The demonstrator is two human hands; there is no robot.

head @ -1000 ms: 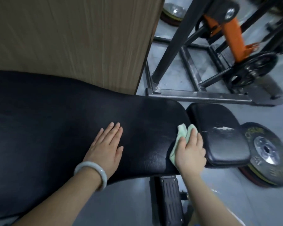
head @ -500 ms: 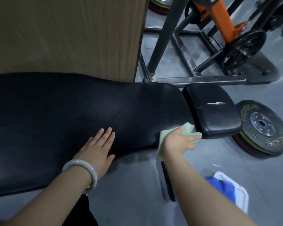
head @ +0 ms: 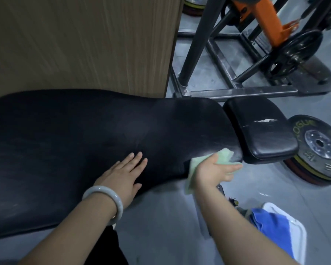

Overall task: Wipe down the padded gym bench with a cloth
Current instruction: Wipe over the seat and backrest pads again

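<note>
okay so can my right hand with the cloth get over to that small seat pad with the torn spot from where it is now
Probably yes. The right hand holds the green cloth at the end corner of the long pad, right beside the small seat pad. Only a narrow gap lies between, and nothing rests on that pad.

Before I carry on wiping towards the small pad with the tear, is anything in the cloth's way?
Nothing visible. The right hand presses the green cloth on the long pad's near corner; only a narrow gap separates it from the torn pad.
</note>
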